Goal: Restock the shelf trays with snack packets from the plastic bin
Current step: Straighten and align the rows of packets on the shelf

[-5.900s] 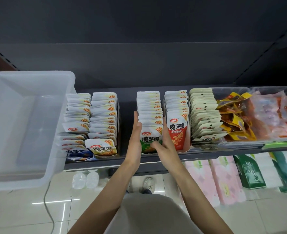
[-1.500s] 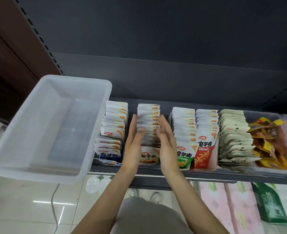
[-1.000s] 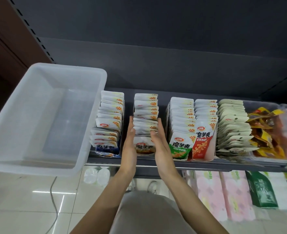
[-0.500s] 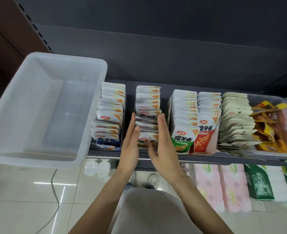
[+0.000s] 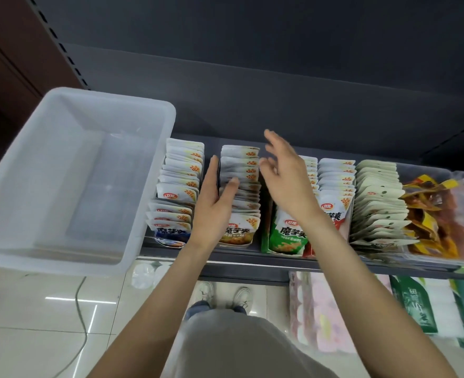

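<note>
The left hand (image 5: 214,211) lies flat against the left side of the second row of snack packets (image 5: 240,192), fingers straight and thumb resting across the packet tops; it presses but clamps nothing. The right hand (image 5: 285,173) is raised above the gap right of that row, fingers spread apart and blurred, holding nothing.

That row stands upright in its shelf tray, its front packet showing a brown-orange face. Just left, the first row (image 5: 177,192) fills its tray, with a blue packet at the near end. To the right, partly behind the right wrist, stand a green-fronted row (image 5: 286,233) and a red-fronted row (image 5: 334,192), then a row of pale packets (image 5: 378,203) leaning toward the near edge. Farther right, a clear tray (image 5: 427,170) holds loose yellow and brown packets (image 5: 427,214).

The plastic bin (image 5: 12,165) sits at the left end of the shelf (image 5: 225,259), touching the first row; it is translucent and nothing shows inside.
</note>
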Available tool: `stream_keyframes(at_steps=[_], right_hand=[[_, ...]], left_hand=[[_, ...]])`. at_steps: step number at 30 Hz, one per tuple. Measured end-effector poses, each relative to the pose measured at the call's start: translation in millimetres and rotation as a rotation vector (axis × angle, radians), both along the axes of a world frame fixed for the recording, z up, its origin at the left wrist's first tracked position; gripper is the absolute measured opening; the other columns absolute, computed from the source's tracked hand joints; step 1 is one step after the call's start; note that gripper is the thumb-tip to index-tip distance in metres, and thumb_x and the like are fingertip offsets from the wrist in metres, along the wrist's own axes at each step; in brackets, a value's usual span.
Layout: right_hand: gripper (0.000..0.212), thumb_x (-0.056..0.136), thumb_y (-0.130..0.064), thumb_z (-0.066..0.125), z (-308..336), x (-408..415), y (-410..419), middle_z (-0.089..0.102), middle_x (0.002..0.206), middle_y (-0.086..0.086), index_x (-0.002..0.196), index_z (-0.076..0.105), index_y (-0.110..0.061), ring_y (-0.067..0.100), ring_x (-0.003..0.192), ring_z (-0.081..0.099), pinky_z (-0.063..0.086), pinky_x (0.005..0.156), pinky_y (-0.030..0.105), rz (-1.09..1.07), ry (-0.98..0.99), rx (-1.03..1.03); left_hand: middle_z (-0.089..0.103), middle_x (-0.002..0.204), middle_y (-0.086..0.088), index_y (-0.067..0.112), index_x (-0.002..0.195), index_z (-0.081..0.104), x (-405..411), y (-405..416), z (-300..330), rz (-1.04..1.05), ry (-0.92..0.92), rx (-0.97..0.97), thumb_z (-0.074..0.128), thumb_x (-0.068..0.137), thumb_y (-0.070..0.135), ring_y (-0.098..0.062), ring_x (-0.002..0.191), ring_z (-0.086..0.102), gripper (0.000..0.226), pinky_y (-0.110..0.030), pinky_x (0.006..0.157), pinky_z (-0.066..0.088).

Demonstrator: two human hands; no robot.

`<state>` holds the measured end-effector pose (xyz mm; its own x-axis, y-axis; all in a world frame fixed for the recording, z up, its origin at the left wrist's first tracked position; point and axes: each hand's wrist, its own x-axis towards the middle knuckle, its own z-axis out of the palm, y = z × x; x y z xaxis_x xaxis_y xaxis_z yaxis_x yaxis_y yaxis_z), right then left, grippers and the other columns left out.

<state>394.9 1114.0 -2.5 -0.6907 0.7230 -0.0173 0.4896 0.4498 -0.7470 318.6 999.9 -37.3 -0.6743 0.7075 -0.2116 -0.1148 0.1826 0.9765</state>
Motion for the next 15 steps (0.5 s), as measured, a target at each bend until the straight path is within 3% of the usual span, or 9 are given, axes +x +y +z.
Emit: stream_keyframes(at_steps=[3,6,9,11,15], right_hand=[[0.060,0.099,-0.014,0.042,-2.0,-14.6,3.4,0.030,0.153,0.005,0.152,0.014,-0.013,0.018,0.139,0.032,0.024,0.111,0.024,0.009,-0.147,-0.156],[0.063,0.095,-0.007,0.047,-4.1,-14.0,-8.0,0.048,0.140,0.011,0.151,0.017,-0.010,0.023,0.124,0.049,0.037,0.103,0.028,0.017,-0.206,-0.015],[0.062,0.093,-0.002,0.049,-4.5,-13.7,-13.1,0.052,0.136,0.011,0.149,0.025,-0.011,0.023,0.123,0.051,0.041,0.104,0.031,-0.015,-0.139,0.018],[0.057,0.092,0.000,0.049,-4.1,-11.4,-14.1,0.054,0.134,0.010,0.146,0.033,-0.012,0.021,0.123,0.052,0.041,0.105,0.030,-0.039,-0.073,0.036],[0.042,0.093,-0.002,0.050,2.4,-7.6,-8.0,0.059,0.129,0.005,0.133,0.054,-0.014,0.017,0.117,0.056,0.040,0.100,0.021,-0.064,0.002,0.199]], left_hand=[[0.032,0.150,0.012,0.033,0.149,0.019,-2.9,11.0,6.3,-0.021,-0.010,-0.036,0.044,0.098,0.031,-0.005,0.135,0.031,0.057,-0.032,0.114,0.027],[0.038,0.147,0.010,0.032,0.147,0.025,-3.5,12.9,7.2,-0.005,-0.017,-0.044,0.044,0.098,0.027,-0.006,0.133,0.034,0.053,-0.032,0.114,0.026],[0.042,0.144,0.010,0.034,0.145,0.030,-2.7,9.1,4.6,0.026,-0.039,-0.017,0.045,0.097,0.024,-0.007,0.131,0.039,0.051,-0.038,0.113,0.030],[0.044,0.141,0.015,0.035,0.143,0.033,-3.1,6.7,5.8,0.038,-0.047,0.029,0.046,0.097,0.021,-0.003,0.129,0.041,0.050,-0.035,0.112,0.032],[0.048,0.135,0.015,0.030,0.140,0.040,-4.5,6.9,7.0,0.062,0.126,0.045,0.047,0.095,0.025,0.000,0.125,0.043,0.046,-0.029,0.107,0.036]])
